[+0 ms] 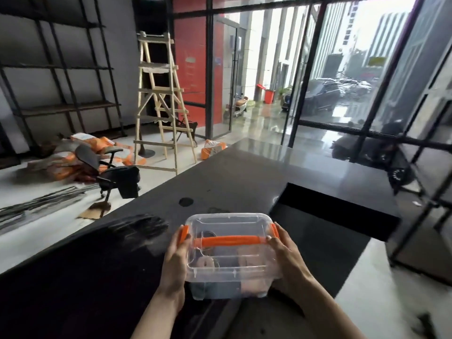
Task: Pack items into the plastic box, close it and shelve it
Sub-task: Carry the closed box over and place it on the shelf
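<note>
Clear plastic box [227,255], lid on, held between both hands at near edge of dark table [244,177]. Left hand [175,260] grips left side by orange latch [184,234]; right hand [287,258] grips right side. Orange handle [230,241] spans lid between thumbs. Blurred items [208,261] inside.

Dark counter [244,172] bare beyond plastic box [227,255]; recessed opening [335,211] at right; ladder [159,99] well apart.

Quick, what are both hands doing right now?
Left hand: gripping the left end of the plastic box, by its orange latch.
Right hand: gripping the box's right end.
</note>
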Demonstrator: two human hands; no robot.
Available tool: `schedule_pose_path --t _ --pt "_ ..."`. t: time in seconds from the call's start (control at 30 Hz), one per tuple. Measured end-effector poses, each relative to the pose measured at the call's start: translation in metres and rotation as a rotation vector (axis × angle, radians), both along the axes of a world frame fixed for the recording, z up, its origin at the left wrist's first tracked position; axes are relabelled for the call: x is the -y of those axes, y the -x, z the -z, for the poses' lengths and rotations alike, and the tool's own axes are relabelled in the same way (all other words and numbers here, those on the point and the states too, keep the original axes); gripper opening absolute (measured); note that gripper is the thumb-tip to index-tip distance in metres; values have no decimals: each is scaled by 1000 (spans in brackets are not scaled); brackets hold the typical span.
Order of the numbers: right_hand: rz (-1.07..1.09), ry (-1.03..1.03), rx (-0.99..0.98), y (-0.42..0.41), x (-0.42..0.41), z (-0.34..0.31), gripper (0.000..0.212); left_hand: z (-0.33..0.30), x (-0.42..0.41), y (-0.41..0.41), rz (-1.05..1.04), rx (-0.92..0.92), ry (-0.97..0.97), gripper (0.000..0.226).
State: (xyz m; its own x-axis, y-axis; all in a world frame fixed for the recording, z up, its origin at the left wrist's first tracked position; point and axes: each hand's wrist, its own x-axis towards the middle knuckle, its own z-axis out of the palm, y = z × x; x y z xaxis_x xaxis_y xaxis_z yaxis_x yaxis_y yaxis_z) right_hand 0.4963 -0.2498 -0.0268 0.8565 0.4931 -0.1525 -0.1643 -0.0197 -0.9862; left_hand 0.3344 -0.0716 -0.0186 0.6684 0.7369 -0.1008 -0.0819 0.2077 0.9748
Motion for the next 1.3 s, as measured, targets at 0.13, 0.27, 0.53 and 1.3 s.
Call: schedule_pose_path --t 0.13,0.27,0.53,1.3 --pt "159 65 45 3 74 13 75 7 49 -31 142 -5 82 51" --pt "293 95 64 20 144 15 69 13 105 -54 279 -19 68 51" --pt "502 89 55 37 258 48 39 53 210 -83 470 -42 37 39" --pt "601 106 17 -23 492 185 63 203 442 -172 583 -37 -18 39"
